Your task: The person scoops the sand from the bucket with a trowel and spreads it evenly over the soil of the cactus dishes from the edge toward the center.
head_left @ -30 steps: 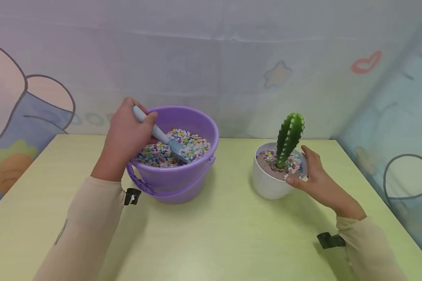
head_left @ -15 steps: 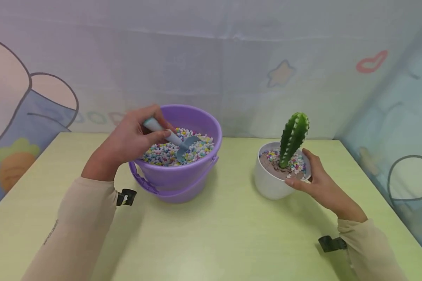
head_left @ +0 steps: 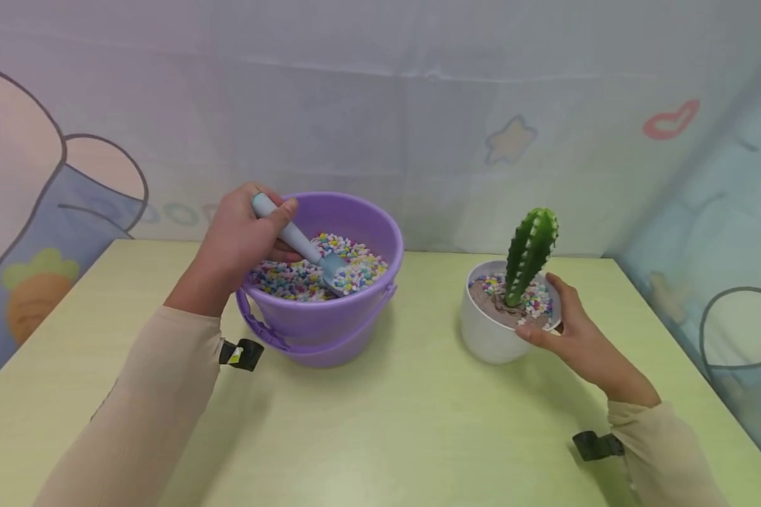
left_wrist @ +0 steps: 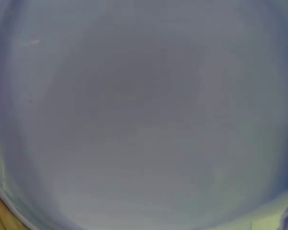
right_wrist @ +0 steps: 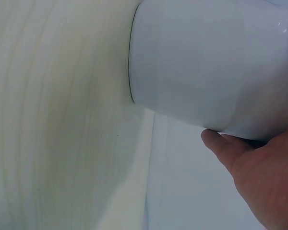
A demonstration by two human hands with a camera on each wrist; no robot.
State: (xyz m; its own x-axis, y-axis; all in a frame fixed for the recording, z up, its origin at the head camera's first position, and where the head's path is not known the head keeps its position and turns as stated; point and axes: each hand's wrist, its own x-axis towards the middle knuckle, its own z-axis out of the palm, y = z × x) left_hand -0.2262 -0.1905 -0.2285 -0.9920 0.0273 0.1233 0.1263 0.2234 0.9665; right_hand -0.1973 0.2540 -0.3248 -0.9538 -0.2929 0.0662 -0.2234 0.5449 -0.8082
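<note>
My left hand (head_left: 241, 229) holds the handle of a small blue toy shovel (head_left: 297, 243) over a purple bucket (head_left: 317, 324). The shovel's blade dips into the multicoloured pebbles (head_left: 349, 253) inside, with some pebbles on it. My right hand (head_left: 573, 338) grips the right side of a white flowerpot (head_left: 488, 334), thumb at the near rim and fingers around the far side. A green cactus (head_left: 531, 253) stands in the pot, leaning slightly right, in brown soil (head_left: 491, 306) partly covered with pebbles. A blurred bluish-grey surface fills the left wrist view. The right wrist view shows the pot's wall (right_wrist: 206, 62) close up.
Both containers stand on a pale yellow-green table (head_left: 380, 436), bucket left and pot right, with a gap between them. Behind the table hangs a printed cloth backdrop (head_left: 355, 127). Another printed cloth (head_left: 735, 232) borders the right side.
The shovel in my left hand turned and lifted in the bucket's pebbles, then tipped back so its blade points down right. My right hand stays on the flowerpot. The view has shifted slightly.
</note>
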